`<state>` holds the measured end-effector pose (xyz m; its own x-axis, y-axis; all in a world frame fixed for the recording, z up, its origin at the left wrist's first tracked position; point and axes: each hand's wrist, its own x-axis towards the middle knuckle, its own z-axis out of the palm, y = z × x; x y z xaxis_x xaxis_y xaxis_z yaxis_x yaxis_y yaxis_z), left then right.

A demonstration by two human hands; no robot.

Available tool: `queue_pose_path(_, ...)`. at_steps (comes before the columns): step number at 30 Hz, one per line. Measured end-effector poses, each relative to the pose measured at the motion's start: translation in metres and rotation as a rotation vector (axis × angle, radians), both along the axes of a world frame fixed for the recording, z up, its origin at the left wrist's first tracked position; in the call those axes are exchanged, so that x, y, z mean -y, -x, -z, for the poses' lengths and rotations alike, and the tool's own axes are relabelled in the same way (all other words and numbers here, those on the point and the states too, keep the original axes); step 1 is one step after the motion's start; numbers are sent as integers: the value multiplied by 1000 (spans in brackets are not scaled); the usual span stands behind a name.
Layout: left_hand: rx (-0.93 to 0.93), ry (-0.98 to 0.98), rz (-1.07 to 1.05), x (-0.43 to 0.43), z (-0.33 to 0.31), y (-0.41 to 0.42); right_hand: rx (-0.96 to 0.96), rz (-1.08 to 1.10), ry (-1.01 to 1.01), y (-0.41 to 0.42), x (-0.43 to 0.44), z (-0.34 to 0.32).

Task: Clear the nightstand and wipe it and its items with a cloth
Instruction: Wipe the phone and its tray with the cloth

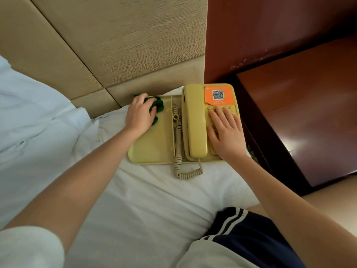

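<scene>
A cream-yellow telephone (pixel 195 120) with an orange sticker lies on the white bed, joined to a flat yellow tray (pixel 154 144) on its left. My left hand (pixel 140 115) grips a dark green cloth (pixel 157 105) against the tray's far end. My right hand (pixel 226 130) lies flat on the phone's keypad, fingers spread. The coiled cord (pixel 178 151) runs between tray and handset and loops onto the sheet. The dark red-brown nightstand (pixel 309 117) stands to the right of the bed with a bare top.
A beige padded headboard (pixel 116 45) rises just behind the tray. White pillow and bedding (pixel 29 105) lie to the left. My leg in dark striped shorts (pixel 241 238) rests on the bed at the lower right.
</scene>
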<state>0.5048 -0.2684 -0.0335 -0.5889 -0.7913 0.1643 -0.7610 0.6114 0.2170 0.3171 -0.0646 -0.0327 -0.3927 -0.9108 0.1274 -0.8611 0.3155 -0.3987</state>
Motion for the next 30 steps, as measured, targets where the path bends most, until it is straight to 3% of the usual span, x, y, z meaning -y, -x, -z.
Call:
queue_pose_path(4,-3,51,100,-7,-1,-7,-10,5,5,0,-1,2)
queue_pose_path(11,87,-104,719,-40,-15,-56,-4,-18,-12,2,-1,1)
queue_pose_path(15,170,-137,871,-38,-22,-66,12,-25,14,4,0,3)
queue_pose_path(18,176,-72,733,-24,-18,-50,9,-23,9,5,0,2)
queue_pose_path(23,33,-53,138,-2,-19,-4,18,-24,5,6,0,2)
queue_pose_path(27,3,-20,11,-3,-16,8,39,-28,10,6,0,3)
queue_pose_path(30,28,11,50,-16,-13,3,25,-70,10,15,0,4)
